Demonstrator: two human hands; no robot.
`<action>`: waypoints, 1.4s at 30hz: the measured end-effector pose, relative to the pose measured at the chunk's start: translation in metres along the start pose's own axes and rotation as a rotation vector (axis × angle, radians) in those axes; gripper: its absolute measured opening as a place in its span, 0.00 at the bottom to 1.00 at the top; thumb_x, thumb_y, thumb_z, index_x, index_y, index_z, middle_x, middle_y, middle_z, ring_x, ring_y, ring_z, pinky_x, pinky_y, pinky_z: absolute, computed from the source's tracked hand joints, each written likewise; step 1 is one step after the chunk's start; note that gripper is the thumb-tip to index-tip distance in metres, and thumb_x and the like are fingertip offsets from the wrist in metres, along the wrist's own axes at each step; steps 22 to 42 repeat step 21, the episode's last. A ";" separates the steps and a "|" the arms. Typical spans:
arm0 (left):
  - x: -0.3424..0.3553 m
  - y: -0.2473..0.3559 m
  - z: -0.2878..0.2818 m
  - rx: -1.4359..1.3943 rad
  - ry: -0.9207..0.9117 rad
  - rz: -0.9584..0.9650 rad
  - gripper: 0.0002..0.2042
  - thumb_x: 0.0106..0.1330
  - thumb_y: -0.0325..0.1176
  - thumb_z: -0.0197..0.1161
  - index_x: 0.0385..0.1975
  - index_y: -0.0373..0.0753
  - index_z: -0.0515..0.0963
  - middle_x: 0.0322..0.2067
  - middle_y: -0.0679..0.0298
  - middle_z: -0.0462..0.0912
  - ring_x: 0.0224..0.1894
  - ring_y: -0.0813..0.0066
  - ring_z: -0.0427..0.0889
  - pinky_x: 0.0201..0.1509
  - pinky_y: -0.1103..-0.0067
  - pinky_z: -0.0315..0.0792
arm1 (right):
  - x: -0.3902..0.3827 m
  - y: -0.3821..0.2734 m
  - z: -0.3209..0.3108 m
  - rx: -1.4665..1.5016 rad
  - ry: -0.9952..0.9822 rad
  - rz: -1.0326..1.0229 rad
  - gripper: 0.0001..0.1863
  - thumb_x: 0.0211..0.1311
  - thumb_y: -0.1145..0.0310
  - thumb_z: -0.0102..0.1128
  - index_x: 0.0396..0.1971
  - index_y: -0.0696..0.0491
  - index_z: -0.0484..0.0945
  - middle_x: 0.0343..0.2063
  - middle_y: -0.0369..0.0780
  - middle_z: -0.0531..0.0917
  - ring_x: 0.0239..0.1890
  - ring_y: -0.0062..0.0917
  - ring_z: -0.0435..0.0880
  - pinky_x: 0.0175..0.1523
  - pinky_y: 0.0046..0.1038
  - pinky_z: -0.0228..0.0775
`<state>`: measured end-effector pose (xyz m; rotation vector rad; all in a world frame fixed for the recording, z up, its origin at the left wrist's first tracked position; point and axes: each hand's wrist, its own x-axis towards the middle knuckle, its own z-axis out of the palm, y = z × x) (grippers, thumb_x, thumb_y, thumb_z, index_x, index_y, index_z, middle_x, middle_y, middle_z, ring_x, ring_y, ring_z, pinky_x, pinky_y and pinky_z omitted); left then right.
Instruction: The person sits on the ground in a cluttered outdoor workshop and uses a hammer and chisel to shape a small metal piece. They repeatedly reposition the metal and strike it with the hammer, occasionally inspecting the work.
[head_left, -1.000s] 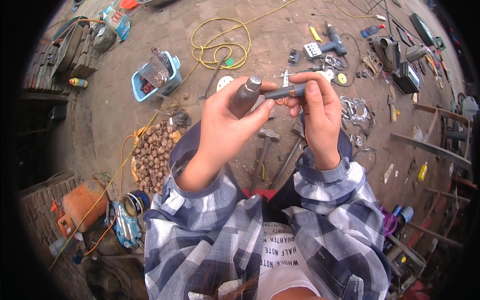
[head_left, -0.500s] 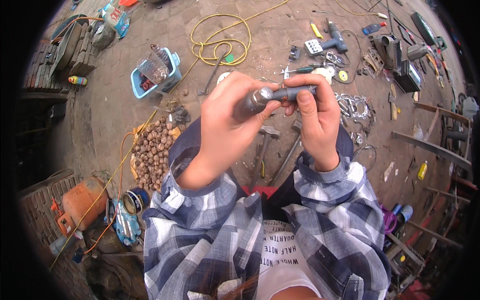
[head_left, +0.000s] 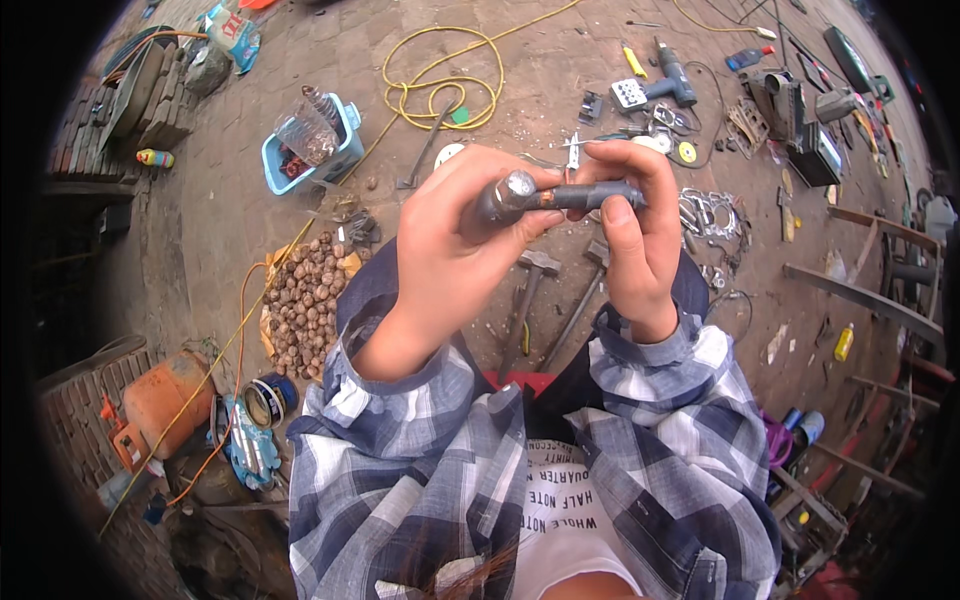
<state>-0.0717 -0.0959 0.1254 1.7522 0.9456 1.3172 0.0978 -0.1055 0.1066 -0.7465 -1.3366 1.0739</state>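
My left hand (head_left: 440, 240) is closed around a dark L-shaped tool (head_left: 503, 200) with a rounded, shiny metal end facing up. A dark cylindrical arm of it, with a small copper-coloured spot, extends to the right. My right hand (head_left: 640, 255) holds the far end of that arm with thumb and fingers, the index finger arched over it. The tool's exact kind cannot be made out. Below my hands, between my knees, a hammer (head_left: 540, 262) lies on the ground beside a second hammer (head_left: 597, 252); both handles run toward me.
A pile of walnuts (head_left: 305, 300) lies to the left, near a light-blue basket (head_left: 352, 160) with a plastic bottle in it. A yellow hose (head_left: 497, 75) coils ahead. A power tool (head_left: 672, 80) and metal gaskets (head_left: 712, 212) lie right; an orange tank (head_left: 172, 400) stands lower left.
The tool's arm has turned so that more of it shows between my hands. My right hand has shifted slightly right along it, its thumb lower and index finger raised.
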 end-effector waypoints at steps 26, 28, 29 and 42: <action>-0.004 0.003 -0.002 -0.054 -0.012 -0.143 0.12 0.56 0.19 0.65 0.40 0.29 0.76 0.38 0.59 0.78 0.34 0.79 0.78 0.37 0.84 0.72 | -0.002 -0.001 -0.001 0.062 0.004 0.114 0.16 0.68 0.64 0.51 0.49 0.59 0.68 0.36 0.36 0.77 0.35 0.14 0.76 0.39 0.15 0.68; -0.004 0.003 -0.002 -0.054 -0.012 -0.143 0.12 0.56 0.19 0.65 0.40 0.29 0.76 0.38 0.59 0.78 0.34 0.79 0.78 0.37 0.84 0.72 | -0.002 -0.001 -0.001 0.062 0.004 0.114 0.16 0.68 0.64 0.51 0.49 0.59 0.68 0.36 0.36 0.77 0.35 0.14 0.76 0.39 0.15 0.68; -0.004 0.003 -0.002 -0.054 -0.012 -0.143 0.12 0.56 0.19 0.65 0.40 0.29 0.76 0.38 0.59 0.78 0.34 0.79 0.78 0.37 0.84 0.72 | -0.002 -0.001 -0.001 0.062 0.004 0.114 0.16 0.68 0.64 0.51 0.49 0.59 0.68 0.36 0.36 0.77 0.35 0.14 0.76 0.39 0.15 0.68; -0.004 0.003 -0.002 -0.054 -0.012 -0.143 0.12 0.56 0.19 0.65 0.40 0.29 0.76 0.38 0.59 0.78 0.34 0.79 0.78 0.37 0.84 0.72 | -0.002 -0.001 -0.001 0.062 0.004 0.114 0.16 0.68 0.64 0.51 0.49 0.59 0.68 0.36 0.36 0.77 0.35 0.14 0.76 0.39 0.15 0.68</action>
